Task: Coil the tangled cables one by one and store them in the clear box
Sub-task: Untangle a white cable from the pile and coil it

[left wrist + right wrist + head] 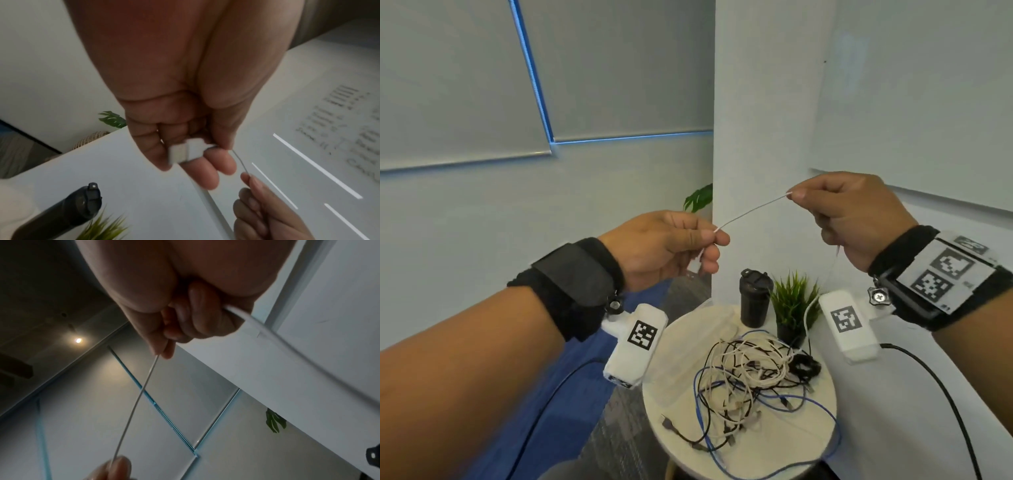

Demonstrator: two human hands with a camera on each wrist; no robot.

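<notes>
Both hands, left hand [671,246] and right hand [852,216], pinch one white cable [753,210] mid-frame; the tangle [750,377] at lower centre remains, nothing visibly stored.

The white cable [753,211] stretched between the hands looks like thin, smooth plastic-sheathed cord, and its plug [186,151] is white moulded plastic with a slight sheen. The tangle of cables [750,380] below — white, black and blue — has the same smooth sheathing. The round table [678,383] has a matt white top. The black tumbler [754,297] appears to be matt plastic — its lid a little glossier. The small plant [792,301] has stiff, plastic-looking blades. Both wrist straps [571,284] look like black, fuzzy cloth.
</notes>
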